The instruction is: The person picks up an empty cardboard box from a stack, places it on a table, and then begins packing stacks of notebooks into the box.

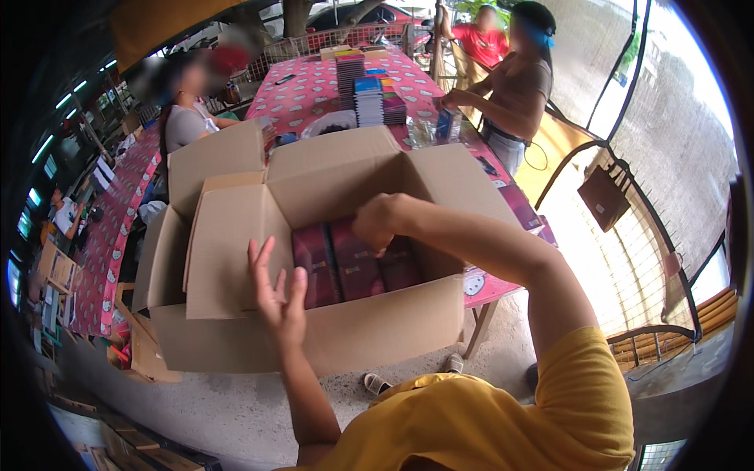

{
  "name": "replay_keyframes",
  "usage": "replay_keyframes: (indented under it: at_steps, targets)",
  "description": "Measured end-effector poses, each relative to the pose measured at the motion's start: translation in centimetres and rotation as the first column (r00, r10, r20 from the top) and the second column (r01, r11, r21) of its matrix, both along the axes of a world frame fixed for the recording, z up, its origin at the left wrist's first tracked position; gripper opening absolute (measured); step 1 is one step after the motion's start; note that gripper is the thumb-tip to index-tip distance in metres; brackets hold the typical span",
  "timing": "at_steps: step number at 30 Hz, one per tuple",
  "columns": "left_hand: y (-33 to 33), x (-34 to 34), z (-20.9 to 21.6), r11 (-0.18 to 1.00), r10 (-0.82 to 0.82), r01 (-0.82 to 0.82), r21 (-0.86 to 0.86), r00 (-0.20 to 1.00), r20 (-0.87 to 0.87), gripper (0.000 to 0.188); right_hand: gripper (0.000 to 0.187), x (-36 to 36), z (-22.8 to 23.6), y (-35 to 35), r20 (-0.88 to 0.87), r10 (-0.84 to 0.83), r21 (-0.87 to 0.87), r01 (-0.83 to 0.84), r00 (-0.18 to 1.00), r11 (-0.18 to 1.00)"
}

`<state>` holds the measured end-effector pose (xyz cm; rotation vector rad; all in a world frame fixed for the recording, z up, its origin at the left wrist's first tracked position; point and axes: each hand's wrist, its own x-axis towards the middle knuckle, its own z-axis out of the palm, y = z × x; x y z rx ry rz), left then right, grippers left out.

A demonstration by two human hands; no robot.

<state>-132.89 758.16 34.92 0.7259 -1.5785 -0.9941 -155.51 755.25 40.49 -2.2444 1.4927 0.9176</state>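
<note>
A large open cardboard box [377, 326] stands before me with its flaps up. Inside lie maroon notebooks [357, 271] side by side, a dark spiral-like edge running between two of them. My right hand [378, 222] reaches into the box from the right, just above the notebooks, with its fingers curled downward. What those fingers hold, if anything, is hidden. At the box's near left side, my left hand [279, 302] is raised in front of a flap, palm turned inward and fingers spread, holding nothing.
Behind the box runs a long table with a pink patterned cover [310, 94], bearing tall stacks of notebooks [367, 102]. A co-worker [518, 94] handles a blue packet at its right side; another person [188, 118] sits at the left. A brown paper bag [605, 195] hangs at right.
</note>
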Motion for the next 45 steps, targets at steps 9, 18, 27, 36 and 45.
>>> replay_keyframes:
  at_steps: [9,18,27,36,45]
  targets:
    - [13.0,-13.3,0.0,0.291,-0.951,0.944,0.156,0.303,-0.059,0.08,0.048,-16.8,8.2,26.2,0.705,0.704,-0.432,0.836,0.078,0.34]
    - [15.8,-29.5,-17.4,0.79,-0.075,0.16,0.591,0.983,-0.165,0.068,0.064,-33.1,-12.1,29.3,0.902,-0.057,0.431,0.901,-0.429,0.043]
    - [7.4,-32.6,-20.5,0.89,-0.101,0.024,0.455,0.984,0.145,0.071,0.069,-37.2,-18.2,23.3,0.634,-0.324,0.774,0.573,-0.703,0.271]
    - [11.5,-35.1,-12.7,0.865,-0.223,0.247,0.437,0.969,-0.108,0.058,0.041,-36.7,-16.9,24.5,0.631,-0.242,0.761,0.528,-0.737,0.376]
    - [20.5,-35.9,-5.7,0.959,-0.006,0.087,-0.27,0.959,0.285,0.089,0.022,-38.2,-18.3,27.3,0.587,-0.074,0.77,0.528,-0.807,0.358]
